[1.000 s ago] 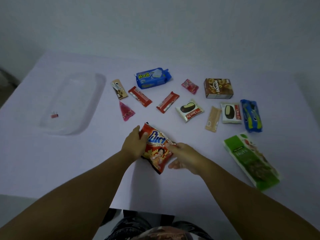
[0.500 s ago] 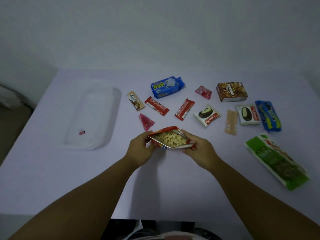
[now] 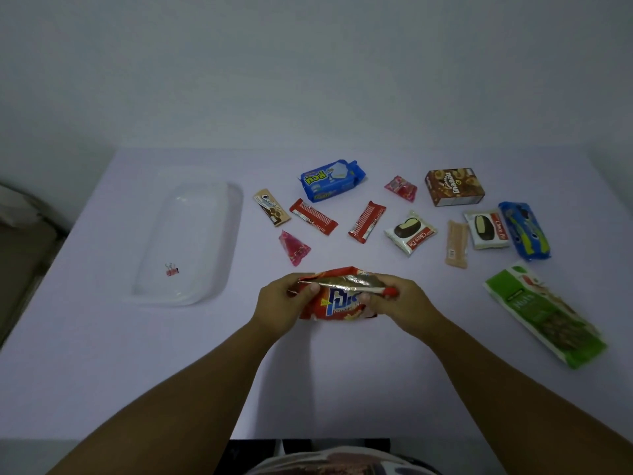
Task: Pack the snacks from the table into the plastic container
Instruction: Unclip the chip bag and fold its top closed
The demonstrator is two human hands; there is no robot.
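A red potato-snack bag (image 3: pixel 342 303) with a silver-lined open top is held upright above the table's front middle. My left hand (image 3: pixel 281 303) pinches its left top corner and my right hand (image 3: pixel 397 303) pinches the right top corner. The clear plastic container (image 3: pixel 205 289) lies to the left with a small binder clip (image 3: pixel 172 269) in it. Several snacks lie beyond: a blue biscuit pack (image 3: pixel 330 180), two red bars (image 3: pixel 313 216) (image 3: pixel 367 221), a pink triangular pouch (image 3: pixel 294 250), two Choco Pies (image 3: pixel 410 232) (image 3: pixel 486 229) and a brown box (image 3: pixel 455 186).
A long green nut bag (image 3: pixel 544 313) lies at the right, with a blue cookie pack (image 3: pixel 524 230) and a tan wafer stick (image 3: pixel 456 244) behind it. A small pink sweet (image 3: pixel 401 188) and a brown wafer pack (image 3: pixel 272 207) sit further back. The wall stands behind the table.
The snack bag was picked up off the table and turned upright; its mouth, gaping with the chips showing half a second ago, is now pulled nearly flat between my hands.
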